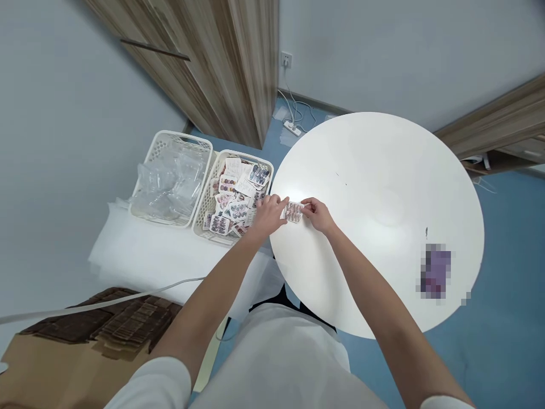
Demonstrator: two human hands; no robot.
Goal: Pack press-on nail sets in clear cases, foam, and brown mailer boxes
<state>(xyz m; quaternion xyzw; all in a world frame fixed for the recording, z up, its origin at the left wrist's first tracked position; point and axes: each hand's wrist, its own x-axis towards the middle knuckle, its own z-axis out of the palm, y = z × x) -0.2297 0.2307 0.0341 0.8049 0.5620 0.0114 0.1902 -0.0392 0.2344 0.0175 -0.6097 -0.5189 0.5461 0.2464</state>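
Observation:
A small card of press-on nails (293,212) is held between my two hands over the left edge of the round white table (383,170). My left hand (271,215) grips its left side, with thumb and fingers at the card's edge. On the opposite side, my right hand (318,215) pinches the card's right edge. Rows of pale, patterned nails face up on it. Just left of my left hand stands a white basket (200,218) heaped with similar nail cards (238,210), some showing a printed white back.
Another white basket (158,136) holds clear plastic bags (170,179). Both baskets stand left of the table, by white wrapping (128,250). A cardboard box (51,369) is at lower left. A blurred purple item (437,270) lies on the table's right. A power strip (292,128) rests on the floor.

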